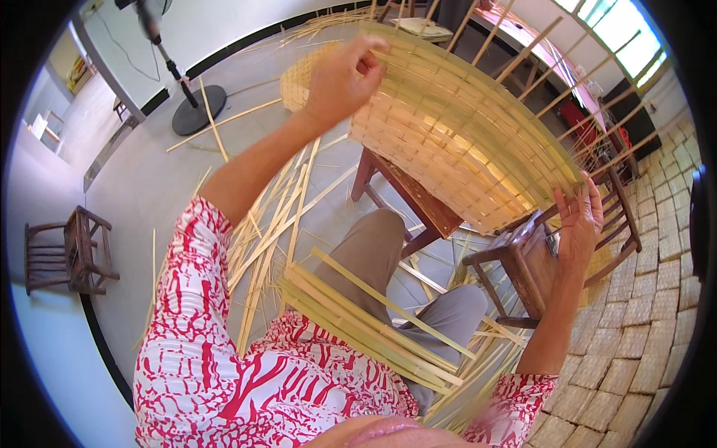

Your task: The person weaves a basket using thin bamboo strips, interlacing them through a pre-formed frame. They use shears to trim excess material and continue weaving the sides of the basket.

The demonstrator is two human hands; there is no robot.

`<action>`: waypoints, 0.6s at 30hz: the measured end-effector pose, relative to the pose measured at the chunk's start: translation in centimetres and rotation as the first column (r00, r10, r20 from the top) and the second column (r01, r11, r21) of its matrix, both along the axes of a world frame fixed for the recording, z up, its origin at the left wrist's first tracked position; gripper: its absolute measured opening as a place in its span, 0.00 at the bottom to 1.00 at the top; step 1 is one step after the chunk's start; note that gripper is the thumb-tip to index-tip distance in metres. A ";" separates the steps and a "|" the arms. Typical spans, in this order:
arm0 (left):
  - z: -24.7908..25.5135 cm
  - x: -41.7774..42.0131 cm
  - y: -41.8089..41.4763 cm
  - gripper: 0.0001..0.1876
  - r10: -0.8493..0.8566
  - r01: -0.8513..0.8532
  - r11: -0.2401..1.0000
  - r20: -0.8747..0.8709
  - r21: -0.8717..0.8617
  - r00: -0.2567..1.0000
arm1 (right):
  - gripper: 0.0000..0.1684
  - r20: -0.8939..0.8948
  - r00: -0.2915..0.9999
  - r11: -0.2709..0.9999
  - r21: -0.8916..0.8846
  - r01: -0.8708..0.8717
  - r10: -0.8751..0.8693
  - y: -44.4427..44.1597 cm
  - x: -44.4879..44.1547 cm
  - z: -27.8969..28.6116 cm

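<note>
A partly woven bamboo basket (442,151) lies tilted across a red-brown wooden stool (428,201) before my knees. Bare upright stakes (526,53) fan out beyond its woven wall, and greener strips run along the upper rows. My left hand (347,78) is at the basket's upper left corner, fingers curled and slightly blurred; whether a strip is between them is unclear. At the right end of the upper edge, my right hand (580,213) has thumb and fingers around the woven edge. Several loose bamboo strips (375,330) lie across my lap.
Loose bamboo strips (280,207) litter the floor to the left. A wooden chair (521,263) stands close on the right, beside rows of stacked woven pieces (633,313). A fan base (199,110) and a small chair (75,252) stand at left; another woven basket (297,81) is behind.
</note>
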State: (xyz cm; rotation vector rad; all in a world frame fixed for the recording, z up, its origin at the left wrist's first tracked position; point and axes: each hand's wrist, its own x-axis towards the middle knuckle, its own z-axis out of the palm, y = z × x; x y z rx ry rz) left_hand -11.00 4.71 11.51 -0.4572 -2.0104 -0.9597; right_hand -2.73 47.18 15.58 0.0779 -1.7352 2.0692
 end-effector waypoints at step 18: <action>7.7 -5.6 -0.1 0.13 0.160 0.039 0.859 0.340 -0.511 0.927 | 0.10 0.003 0.998 0.998 0.007 -0.063 0.063 2.9 -2.0 -1.6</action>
